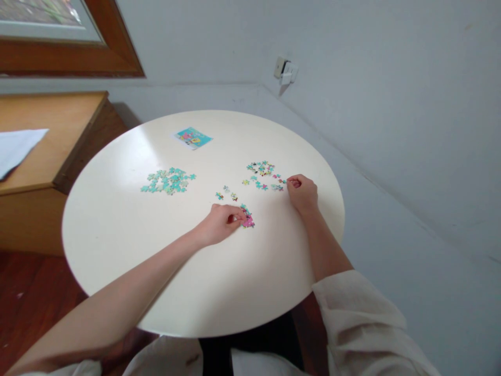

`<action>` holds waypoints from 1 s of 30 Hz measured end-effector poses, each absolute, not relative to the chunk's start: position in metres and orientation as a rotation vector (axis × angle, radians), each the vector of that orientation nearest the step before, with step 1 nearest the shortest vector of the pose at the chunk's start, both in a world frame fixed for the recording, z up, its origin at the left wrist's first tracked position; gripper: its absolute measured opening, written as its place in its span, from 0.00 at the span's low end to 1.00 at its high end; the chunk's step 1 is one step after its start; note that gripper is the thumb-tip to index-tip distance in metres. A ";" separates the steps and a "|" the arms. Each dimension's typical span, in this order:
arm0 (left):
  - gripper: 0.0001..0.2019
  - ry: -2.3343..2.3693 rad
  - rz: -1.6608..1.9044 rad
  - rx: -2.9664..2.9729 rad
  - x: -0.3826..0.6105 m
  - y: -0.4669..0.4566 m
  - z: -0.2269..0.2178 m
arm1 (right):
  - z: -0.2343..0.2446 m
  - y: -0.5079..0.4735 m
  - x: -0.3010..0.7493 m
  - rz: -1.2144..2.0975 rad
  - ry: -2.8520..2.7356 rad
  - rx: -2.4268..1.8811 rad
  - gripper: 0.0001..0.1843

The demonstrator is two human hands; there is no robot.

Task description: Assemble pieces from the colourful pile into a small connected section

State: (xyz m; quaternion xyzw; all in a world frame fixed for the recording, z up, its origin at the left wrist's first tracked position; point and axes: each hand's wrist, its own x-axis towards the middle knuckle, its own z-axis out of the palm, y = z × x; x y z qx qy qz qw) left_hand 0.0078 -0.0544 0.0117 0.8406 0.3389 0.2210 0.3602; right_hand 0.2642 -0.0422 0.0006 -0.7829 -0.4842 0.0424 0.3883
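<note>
My left hand (221,222) rests on the round white table (117,230) with its fingers curled on a small joined cluster of pink and teal puzzle pieces (248,218). My right hand (302,192) lies further right, fingers pinched on a pink puzzle piece (296,183) at the edge of a scattered group of mixed pieces (263,174). A pile of teal pieces (168,181) sits to the left. A few loose pieces (227,194) lie between the hands and the piles. A small colourful reference picture (192,138) lies at the far side.
A wooden cabinet (47,156) with a white sheet of paper (15,149) stands left of the table. Grey walls meet behind it, with a wall socket (285,71). A wood-framed picture (66,36) hangs at upper left. Dark wooden floor (31,297) shows below.
</note>
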 end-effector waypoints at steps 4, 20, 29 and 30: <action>0.09 0.877 0.565 2.171 0.009 -0.055 0.013 | 0.002 -0.043 0.264 0.115 -1.226 -1.997 0.08; 0.09 0.867 0.561 2.158 0.009 -0.057 0.018 | 0.004 -0.044 0.262 0.128 -1.231 -2.004 0.08; 0.09 0.827 0.580 2.145 0.008 -0.057 0.017 | 0.003 -0.043 0.263 0.113 -1.232 -1.985 0.08; 0.09 0.826 0.574 2.147 0.008 -0.056 0.017 | 0.002 -0.043 0.263 0.111 -1.233 -1.982 0.07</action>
